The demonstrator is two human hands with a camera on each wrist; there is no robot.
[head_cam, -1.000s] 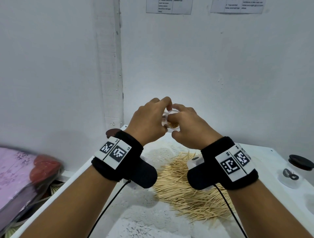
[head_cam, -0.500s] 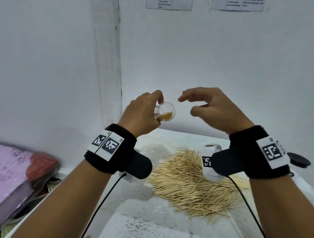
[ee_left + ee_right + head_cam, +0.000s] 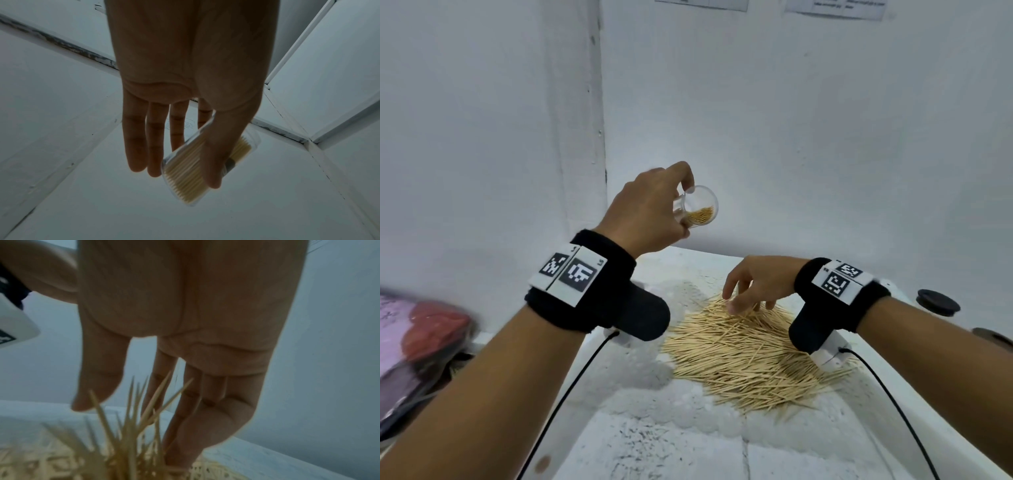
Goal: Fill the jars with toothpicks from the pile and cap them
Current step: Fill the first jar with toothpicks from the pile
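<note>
A small clear jar (image 3: 697,209), partly filled with toothpicks, is raised above the table's back left and tilted with its mouth toward me. My left hand (image 3: 685,205) pinches it between thumb and forefinger. In the left wrist view the jar (image 3: 185,175) lies slanted under the thumb, and the other fingers hang straight. The toothpick pile (image 3: 750,353) is spread over the middle of the white table (image 3: 654,445). My right hand (image 3: 743,301) reaches down into the pile's far end. In the right wrist view its fingertips (image 3: 180,456) dig among the toothpicks (image 3: 131,426) while the thumb stays apart.
Two dark caps (image 3: 938,301) (image 3: 993,337) lie at the table's right edge. A pink and red bag (image 3: 417,335) sits off the table to the left. White walls close in behind and on the left. Black cables trail from both wristbands.
My right hand left the jar's mouth, swung right and dropped onto the toothpick pile. My left hand kept the jar and lifted it a little.
</note>
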